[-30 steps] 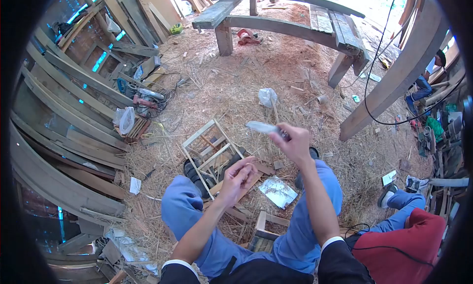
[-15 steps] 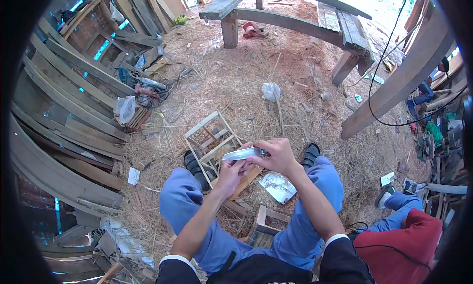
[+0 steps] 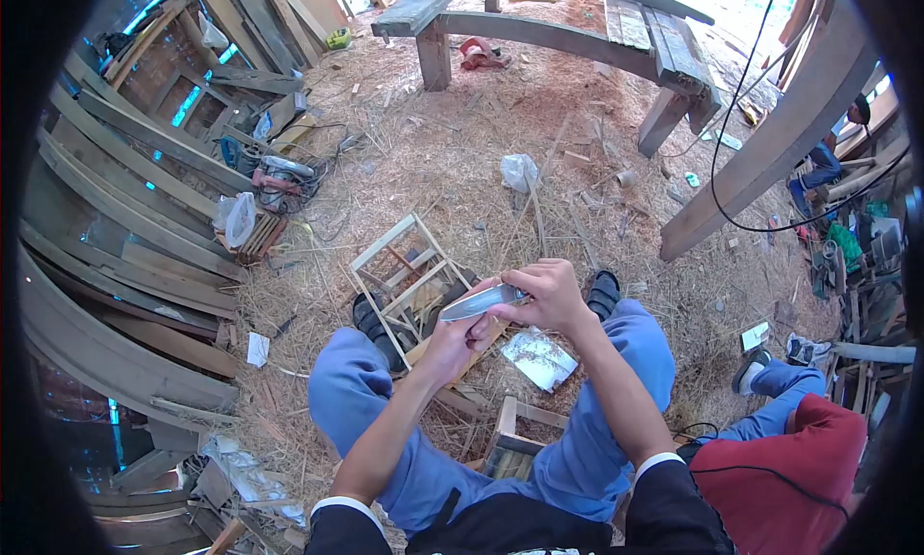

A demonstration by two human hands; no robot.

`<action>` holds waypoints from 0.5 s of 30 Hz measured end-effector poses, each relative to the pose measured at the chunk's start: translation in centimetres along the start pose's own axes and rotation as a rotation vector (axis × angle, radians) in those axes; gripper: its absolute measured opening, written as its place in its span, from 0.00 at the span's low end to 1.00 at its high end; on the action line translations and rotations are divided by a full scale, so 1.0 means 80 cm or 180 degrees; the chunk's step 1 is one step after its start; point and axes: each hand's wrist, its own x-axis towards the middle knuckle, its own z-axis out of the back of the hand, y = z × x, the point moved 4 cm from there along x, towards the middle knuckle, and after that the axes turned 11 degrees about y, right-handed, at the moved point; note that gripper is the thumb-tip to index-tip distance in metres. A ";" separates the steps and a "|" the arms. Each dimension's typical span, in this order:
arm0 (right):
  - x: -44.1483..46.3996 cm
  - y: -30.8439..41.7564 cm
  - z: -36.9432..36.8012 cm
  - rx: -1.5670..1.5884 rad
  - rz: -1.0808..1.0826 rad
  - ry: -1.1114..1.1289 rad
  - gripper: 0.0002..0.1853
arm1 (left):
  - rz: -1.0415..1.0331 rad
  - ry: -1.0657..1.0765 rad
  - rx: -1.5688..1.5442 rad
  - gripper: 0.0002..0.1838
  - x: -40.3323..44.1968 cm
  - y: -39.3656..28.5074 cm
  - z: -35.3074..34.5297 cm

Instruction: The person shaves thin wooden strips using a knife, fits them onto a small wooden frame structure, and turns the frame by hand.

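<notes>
Above my knees I hold a shiny silver, tapered metal object between both hands. It looks like a broad blade, but its exact kind is unclear. My left hand is closed around its underside. The fingers of my right hand pinch its right end and partly hide it. Below and to the left, a small slatted wooden frame leans near my left foot. A white sheet with dark bits on it lies beneath my right forearm.
A small wooden box-like piece sits between my legs. Ahead stands a wooden bench, with a slanted post to its right. Power tools and planks line the left. A person in a red top sits close on my right.
My hands stay on the silver object, which has tilted slightly, its pointed left end dipping lower. The surroundings shift a little left and up as my head moves.
</notes>
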 end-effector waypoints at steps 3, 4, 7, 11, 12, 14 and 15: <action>-0.003 -0.003 0.003 -0.0027 0.0026 -0.0026 0.24 | 0.0052 0.0080 0.0024 0.28 0.002 -0.001 -0.003; -0.004 -0.003 0.004 -0.0034 0.0038 -0.0042 0.24 | 0.0076 0.0059 0.0027 0.27 0.003 -0.002 -0.006; -0.009 -0.009 0.009 -0.0115 -0.0161 -0.0106 0.24 | 0.0043 -0.0031 -0.0017 0.26 0.001 0.004 0.001; -0.016 -0.038 0.041 -0.0326 -0.1010 -0.0394 0.23 | -0.0169 -0.0024 0.0393 0.24 -0.010 0.000 -0.020; -0.015 -0.041 0.046 -0.0444 -0.0985 -0.0363 0.23 | -0.0199 -0.0082 0.0295 0.24 -0.011 0.006 -0.016; -0.018 -0.033 0.040 -0.0261 -0.0913 -0.0279 0.23 | -0.0259 -0.0006 0.0358 0.24 -0.007 0.008 -0.008; -0.019 -0.028 0.033 -0.0155 -0.0868 -0.0238 0.23 | -0.0293 0.0017 0.0398 0.24 -0.007 0.006 -0.004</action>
